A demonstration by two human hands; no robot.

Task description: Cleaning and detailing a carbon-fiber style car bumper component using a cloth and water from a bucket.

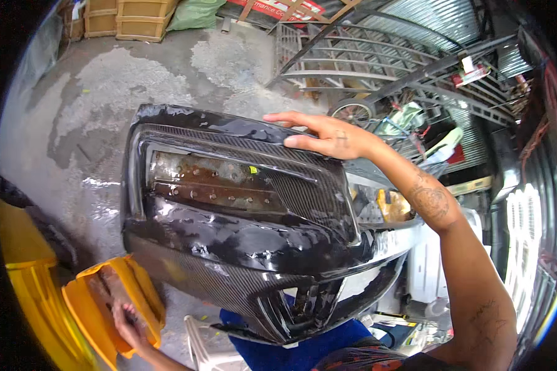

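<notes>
A glossy black carbon-fibre vehicle body panel, wet on its surface, lies before me, with a long opening through which rusty metal with holes shows. My right hand rests on the panel's upper edge, its fingers spread and nothing gripped. At the lower left, my left hand is down inside a yellow plastic container; its fingers are partly hidden, and whether they hold something cannot be told.
A white plastic stool stands below the panel. Metal frames and a wheel are at the upper right. Wooden crates and a green sack stand at the back left, on a wet concrete floor.
</notes>
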